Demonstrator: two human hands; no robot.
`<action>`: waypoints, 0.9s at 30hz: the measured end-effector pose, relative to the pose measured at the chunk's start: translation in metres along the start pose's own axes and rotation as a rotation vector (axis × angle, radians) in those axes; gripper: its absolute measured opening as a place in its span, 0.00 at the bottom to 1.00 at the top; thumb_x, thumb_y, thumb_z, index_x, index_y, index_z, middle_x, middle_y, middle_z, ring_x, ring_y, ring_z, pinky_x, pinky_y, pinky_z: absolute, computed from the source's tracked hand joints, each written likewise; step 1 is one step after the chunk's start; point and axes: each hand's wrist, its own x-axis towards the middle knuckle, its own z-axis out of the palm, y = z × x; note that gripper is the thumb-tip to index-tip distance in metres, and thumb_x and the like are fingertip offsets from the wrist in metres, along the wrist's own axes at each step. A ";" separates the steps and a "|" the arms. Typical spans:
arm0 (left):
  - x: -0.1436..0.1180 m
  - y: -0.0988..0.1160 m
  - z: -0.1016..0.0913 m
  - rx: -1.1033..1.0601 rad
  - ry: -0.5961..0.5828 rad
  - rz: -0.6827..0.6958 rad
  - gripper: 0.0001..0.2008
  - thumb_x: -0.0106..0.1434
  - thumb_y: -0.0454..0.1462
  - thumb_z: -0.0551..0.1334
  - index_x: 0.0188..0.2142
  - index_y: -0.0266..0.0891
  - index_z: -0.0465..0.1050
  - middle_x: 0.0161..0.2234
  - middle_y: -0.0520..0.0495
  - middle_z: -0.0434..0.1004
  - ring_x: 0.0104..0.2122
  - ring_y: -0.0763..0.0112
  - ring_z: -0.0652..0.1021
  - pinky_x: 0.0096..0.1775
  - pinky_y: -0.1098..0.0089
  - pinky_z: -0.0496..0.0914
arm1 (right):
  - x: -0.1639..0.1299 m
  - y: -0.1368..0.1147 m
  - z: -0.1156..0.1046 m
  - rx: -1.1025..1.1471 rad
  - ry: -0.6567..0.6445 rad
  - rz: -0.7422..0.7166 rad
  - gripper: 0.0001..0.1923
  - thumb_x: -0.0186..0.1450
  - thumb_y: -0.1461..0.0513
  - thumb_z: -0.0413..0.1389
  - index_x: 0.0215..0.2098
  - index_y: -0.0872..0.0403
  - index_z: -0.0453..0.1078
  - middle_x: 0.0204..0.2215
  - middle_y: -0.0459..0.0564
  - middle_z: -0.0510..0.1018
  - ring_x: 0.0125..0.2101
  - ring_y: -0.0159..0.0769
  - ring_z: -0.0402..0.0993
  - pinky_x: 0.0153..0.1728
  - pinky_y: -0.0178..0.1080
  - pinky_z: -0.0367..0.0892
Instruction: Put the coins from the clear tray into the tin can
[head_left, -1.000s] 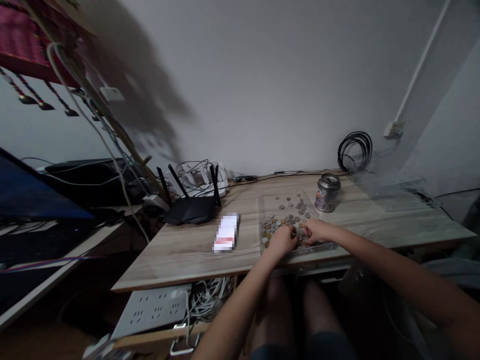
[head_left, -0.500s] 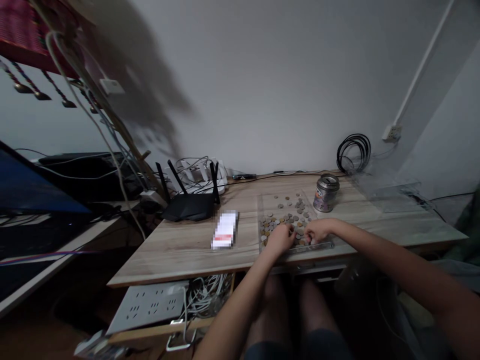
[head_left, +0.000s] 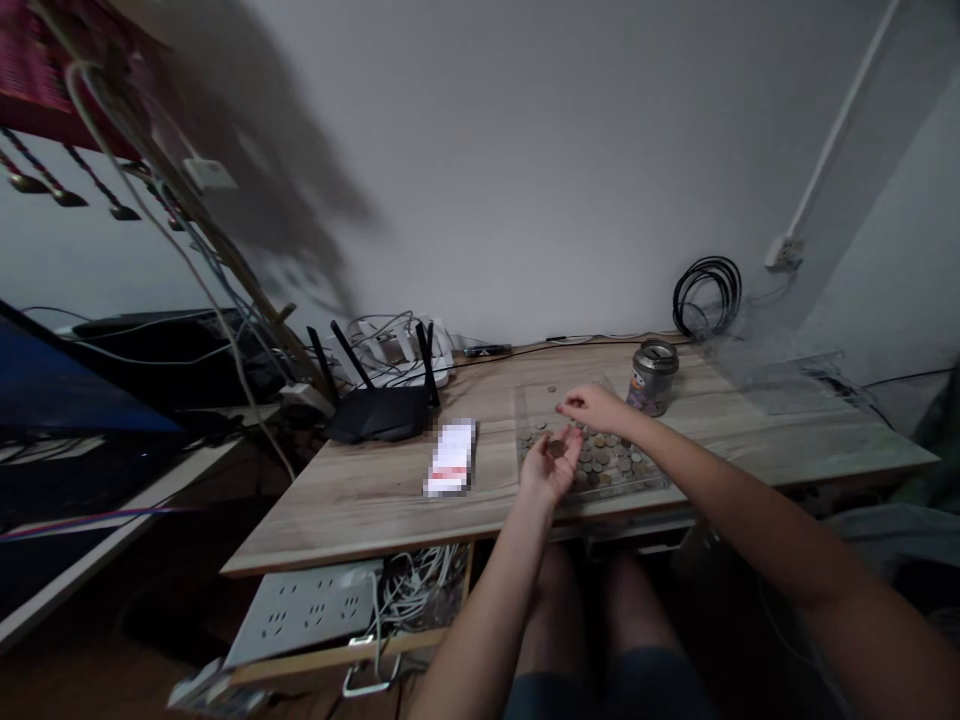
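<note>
A clear flat tray (head_left: 652, 483) on the wooden desk (head_left: 375, 500) holds several loose coins (head_left: 607, 458), silver and brown. My left hand (head_left: 550, 466) is turned palm up over the tray's left edge with a brown coin (head_left: 556, 449) lying in it. My right hand (head_left: 594, 408) hovers over the far part of the tray, fingertips pinched together; whether they hold a coin is too small to tell. A small metal can (head_left: 652, 376) with a slotted top stands just beyond the tray on the right.
A black router (head_left: 379, 410) with antennas and a white box with cables sit at the back left. A blurred white card (head_left: 451, 457) lies left of the tray. A clear plastic box (head_left: 780, 375) and coiled black cable (head_left: 705, 290) are at the back right. Power strips (head_left: 307, 612) lie under the desk.
Both hands have lifted off the near part of the tray. The left hand has turned palm up with a coin in it; the right hand has moved toward the far side.
</note>
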 end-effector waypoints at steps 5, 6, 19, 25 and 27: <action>-0.016 0.045 -0.014 -0.288 0.105 0.032 0.11 0.62 0.31 0.49 0.25 0.34 0.64 0.21 0.50 0.68 0.20 0.81 0.72 0.23 0.81 0.69 | 0.002 0.006 0.035 -0.161 -0.192 0.026 0.13 0.57 0.58 0.55 0.36 0.57 0.74 0.31 0.50 0.77 0.29 0.31 0.68 0.27 0.30 0.56; -0.018 0.054 -0.018 -0.296 0.103 0.032 0.10 0.62 0.30 0.50 0.26 0.34 0.65 0.20 0.52 0.66 0.17 0.82 0.69 0.20 0.82 0.66 | 0.000 0.007 0.045 -0.177 -0.221 -0.014 0.14 0.55 0.57 0.57 0.38 0.57 0.73 0.33 0.51 0.77 0.31 0.32 0.69 0.29 0.31 0.57; -0.021 0.052 -0.033 -0.324 0.183 0.030 0.16 0.53 0.21 0.49 0.38 0.31 0.66 0.30 0.45 0.71 0.27 0.76 0.76 0.26 0.77 0.74 | -0.008 -0.010 0.079 -0.177 -0.212 0.013 0.13 0.55 0.62 0.57 0.39 0.57 0.70 0.36 0.53 0.76 0.36 0.36 0.70 0.33 0.32 0.59; -0.022 0.051 -0.040 -0.293 0.165 0.022 0.12 0.55 0.24 0.51 0.36 0.33 0.68 0.32 0.44 0.72 0.28 0.75 0.76 0.28 0.76 0.75 | 0.000 -0.019 0.078 -0.195 -0.313 0.039 0.09 0.54 0.65 0.57 0.34 0.58 0.72 0.32 0.53 0.77 0.33 0.35 0.71 0.30 0.31 0.59; -0.023 0.052 -0.042 -0.293 0.168 0.036 0.12 0.56 0.24 0.51 0.37 0.33 0.68 0.32 0.44 0.72 0.28 0.75 0.77 0.28 0.75 0.75 | 0.001 -0.020 0.077 -0.168 -0.320 0.055 0.08 0.53 0.66 0.57 0.33 0.58 0.72 0.31 0.51 0.77 0.32 0.34 0.71 0.28 0.30 0.59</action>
